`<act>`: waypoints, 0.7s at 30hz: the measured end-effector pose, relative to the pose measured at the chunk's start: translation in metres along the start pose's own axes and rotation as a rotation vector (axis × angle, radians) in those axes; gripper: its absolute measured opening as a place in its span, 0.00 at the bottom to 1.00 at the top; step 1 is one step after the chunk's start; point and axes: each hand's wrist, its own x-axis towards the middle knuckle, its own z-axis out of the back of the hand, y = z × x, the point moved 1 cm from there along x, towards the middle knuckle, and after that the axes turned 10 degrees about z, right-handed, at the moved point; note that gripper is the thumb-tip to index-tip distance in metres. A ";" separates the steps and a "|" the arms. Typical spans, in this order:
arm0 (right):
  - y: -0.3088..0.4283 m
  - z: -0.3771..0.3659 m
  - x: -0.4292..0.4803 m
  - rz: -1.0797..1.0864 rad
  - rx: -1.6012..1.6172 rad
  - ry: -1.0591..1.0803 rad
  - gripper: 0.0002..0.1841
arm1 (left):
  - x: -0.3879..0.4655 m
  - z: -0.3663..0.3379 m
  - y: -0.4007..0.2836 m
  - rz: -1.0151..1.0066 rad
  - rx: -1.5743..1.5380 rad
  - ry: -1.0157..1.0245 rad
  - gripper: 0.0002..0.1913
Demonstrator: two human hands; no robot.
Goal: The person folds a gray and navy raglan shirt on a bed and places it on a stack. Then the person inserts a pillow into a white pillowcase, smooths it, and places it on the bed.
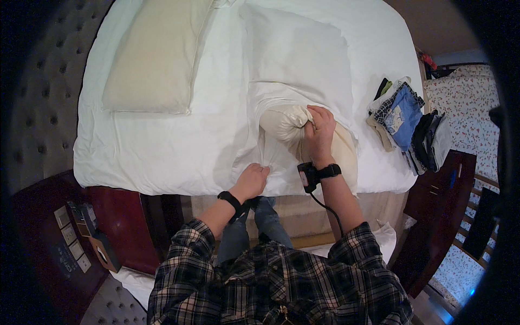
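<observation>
A cream pillow (280, 122) lies partly inside a white pillowcase (300, 53) on the bed. Its near end bulges out of the case's opening, bunched and creased. My right hand (321, 132) grips the gathered fabric at the pillow's end; the fingertips are partly hidden in its folds. Lower and to the left, my left hand (252, 180) pinches the edge of the pillowcase near the front of the mattress. A black strap circles each wrist, and the right one carries a small device with a cable.
Another cream pillow (154, 61) lies at the left on the white bed sheet (219, 134). Folded clothes (402, 118) are piled near the right edge. A dark red nightstand (118, 227) stands at the lower left, by a tufted grey headboard (44, 93). A dark wooden cabinet (438, 203) stands at the right.
</observation>
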 end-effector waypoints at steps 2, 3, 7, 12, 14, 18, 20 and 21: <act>-0.004 -0.003 0.001 0.000 0.003 -0.004 0.14 | 0.008 0.006 0.003 0.056 0.042 0.110 0.11; -0.007 -0.005 0.004 -0.001 0.007 -0.010 0.14 | 0.014 0.008 0.006 0.083 0.073 0.165 0.12; -0.017 -0.012 0.018 0.005 0.022 -0.049 0.14 | 0.047 0.012 0.007 0.126 0.151 -0.006 0.18; -0.029 -0.011 0.036 0.017 0.007 -0.068 0.15 | 0.100 0.008 0.013 0.256 0.240 -0.149 0.27; -0.031 -0.009 0.039 0.028 -0.007 -0.071 0.15 | 0.111 0.006 0.024 0.450 0.144 -0.091 0.26; -0.033 -0.010 0.043 0.030 -0.019 -0.046 0.15 | 0.102 0.008 0.033 0.372 0.431 -0.176 0.20; -0.035 -0.011 0.045 0.018 -0.028 -0.055 0.15 | 0.098 0.014 0.035 0.345 0.413 -0.091 0.17; -0.037 -0.012 0.046 0.006 -0.029 -0.059 0.15 | 0.096 0.018 0.035 0.316 0.342 -0.065 0.16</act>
